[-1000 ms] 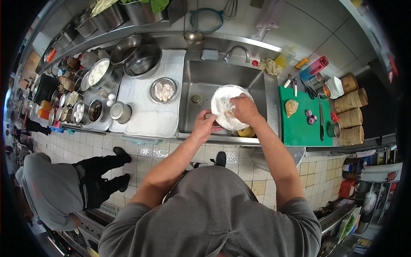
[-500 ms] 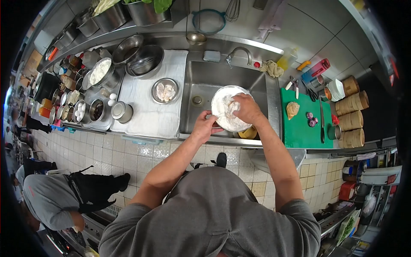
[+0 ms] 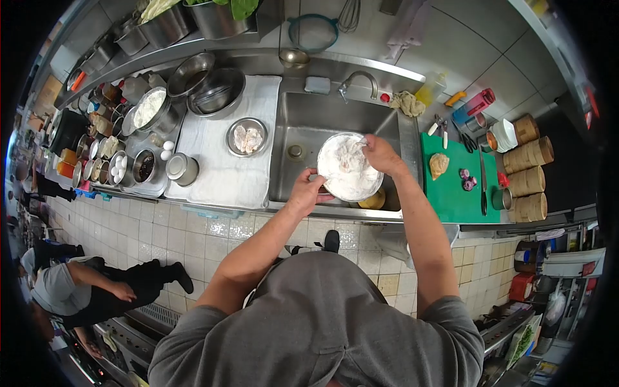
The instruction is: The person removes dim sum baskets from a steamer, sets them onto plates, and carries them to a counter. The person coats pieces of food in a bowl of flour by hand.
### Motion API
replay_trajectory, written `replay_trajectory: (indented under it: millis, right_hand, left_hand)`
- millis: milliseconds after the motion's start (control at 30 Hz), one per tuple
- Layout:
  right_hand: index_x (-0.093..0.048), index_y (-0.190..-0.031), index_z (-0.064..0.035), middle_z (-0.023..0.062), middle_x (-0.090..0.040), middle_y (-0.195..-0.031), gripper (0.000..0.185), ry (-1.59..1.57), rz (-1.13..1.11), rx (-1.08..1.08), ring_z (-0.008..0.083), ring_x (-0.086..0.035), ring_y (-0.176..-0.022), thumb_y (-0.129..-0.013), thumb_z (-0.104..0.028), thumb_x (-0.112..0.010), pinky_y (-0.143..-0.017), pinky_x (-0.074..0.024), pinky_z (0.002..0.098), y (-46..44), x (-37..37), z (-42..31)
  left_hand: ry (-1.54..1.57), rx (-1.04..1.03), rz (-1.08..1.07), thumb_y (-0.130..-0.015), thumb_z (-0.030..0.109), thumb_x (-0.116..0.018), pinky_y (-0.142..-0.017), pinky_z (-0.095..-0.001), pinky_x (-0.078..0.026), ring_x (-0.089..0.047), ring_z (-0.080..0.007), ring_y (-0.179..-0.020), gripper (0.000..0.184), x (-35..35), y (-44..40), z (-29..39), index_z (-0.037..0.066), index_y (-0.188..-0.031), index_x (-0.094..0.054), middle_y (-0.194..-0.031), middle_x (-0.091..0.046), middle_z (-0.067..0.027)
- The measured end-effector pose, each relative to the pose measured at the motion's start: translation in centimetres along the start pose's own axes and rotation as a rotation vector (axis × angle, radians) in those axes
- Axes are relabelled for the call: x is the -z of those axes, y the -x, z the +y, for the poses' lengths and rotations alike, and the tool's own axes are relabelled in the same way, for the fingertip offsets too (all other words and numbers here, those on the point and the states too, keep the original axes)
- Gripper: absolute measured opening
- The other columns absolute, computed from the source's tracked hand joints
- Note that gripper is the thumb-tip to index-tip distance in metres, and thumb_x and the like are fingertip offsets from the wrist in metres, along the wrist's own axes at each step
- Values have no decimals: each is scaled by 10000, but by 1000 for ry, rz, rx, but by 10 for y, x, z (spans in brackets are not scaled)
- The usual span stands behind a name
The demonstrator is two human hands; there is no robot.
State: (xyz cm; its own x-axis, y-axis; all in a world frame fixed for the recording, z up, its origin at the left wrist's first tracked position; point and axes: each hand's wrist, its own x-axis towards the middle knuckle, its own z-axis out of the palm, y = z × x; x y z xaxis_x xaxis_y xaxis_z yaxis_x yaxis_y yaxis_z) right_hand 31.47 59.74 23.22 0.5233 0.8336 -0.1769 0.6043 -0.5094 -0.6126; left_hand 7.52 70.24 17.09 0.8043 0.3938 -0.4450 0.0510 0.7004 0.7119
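Note:
A round metal bowl of white flour (image 3: 349, 185) is held over the sink (image 3: 303, 116). My left hand (image 3: 311, 192) grips its lower left rim, thumb on the edge. At the upper right rim is my right hand (image 3: 380, 155), its fingers closed at the edge of the flour; what they hold, if anything, is too small to tell. A flour-coated lump (image 3: 350, 155) lies in the bowl. To the left, a small metal dish (image 3: 230, 138) with pale, floured pieces (image 3: 247, 138) rests on a white cloth (image 3: 225, 187).
Right of the sink lies a green cutting board (image 3: 445, 200) with a knife (image 3: 483, 184). Bamboo steamers (image 3: 529, 180) stand beyond it. At the left are metal bowls (image 3: 216, 93), eggs (image 3: 167, 150) and a flour pot (image 3: 149, 108). A co-worker (image 3: 71, 287) is at the lower left.
My right hand has moved from inside the flour to the bowl's upper right rim, uncovering the coated lump. At the lower left, the co-worker has turned and an arm now reaches out.

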Motion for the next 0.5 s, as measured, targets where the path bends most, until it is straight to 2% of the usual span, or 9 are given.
replay_trajectory:
  millis: [67, 133, 267, 433, 467, 500]
  right_hand:
    - [-611, -1095, 43, 274, -674, -1008, 323, 13, 61, -2, 426, -651, -982, -848, -163, -644, -866, -506, 452, 5, 1, -5]
    - [-585, -1120, 28, 275, -678, -969, 331, 19, 61, 117, 436, -657, -947, -841, -138, -650, -845, -517, 448, 15, 1, -15]
    - [-611, -1096, 10, 270, -681, -953, 304, 113, 125, 72, 445, -653, -937, -831, -128, -666, -836, -520, 445, 22, -8, -30]
    - [-663, -995, 2, 262, -681, -952, 211, -22, 276, -64, 431, -658, -920, -823, -120, -669, -826, -528, 470, 24, 9, -42]
    - [-663, -995, 2, 262, -681, -952, 211, -22, 280, -67, 431, -658, -920, -823, -120, -669, -826, -528, 470, 24, 5, -40]
    - [-668, -973, 5, 257, -683, -939, 196, 90, 292, 27, 425, -659, -909, -820, -117, -663, -833, -528, 475, 24, -4, -37]
  left_hand:
    - [10, 1, 1, -932, 123, -590, -813, -477, -612, -658, -279, -980, 349, 0, 0, 2, 17, -1229, -440, -1151, -580, -164]
    - [19, 2, 3, -933, 124, -591, -816, -480, -611, -657, -282, -986, 347, 0, -1, 3, 19, -1227, -440, -1156, -579, -163]
    - [12, 2, -14, -942, 129, -589, -827, -486, -608, -662, -286, -997, 331, 1, -5, 0, 23, -1220, -443, -1154, -588, -159]
    - [-10, 5, -5, -946, 123, -586, -833, -491, -609, -668, -286, -993, 322, 5, -6, -5, 23, -1217, -443, -1139, -597, -158]
    - [-9, 9, -3, -944, 119, -588, -834, -494, -609, -669, -286, -988, 324, 5, -8, -6, 20, -1217, -442, -1135, -598, -161]
    - [-8, 13, -1, -943, 115, -590, -834, -496, -609, -670, -285, -982, 327, 5, -9, -7, 18, -1218, -441, -1131, -599, -164]
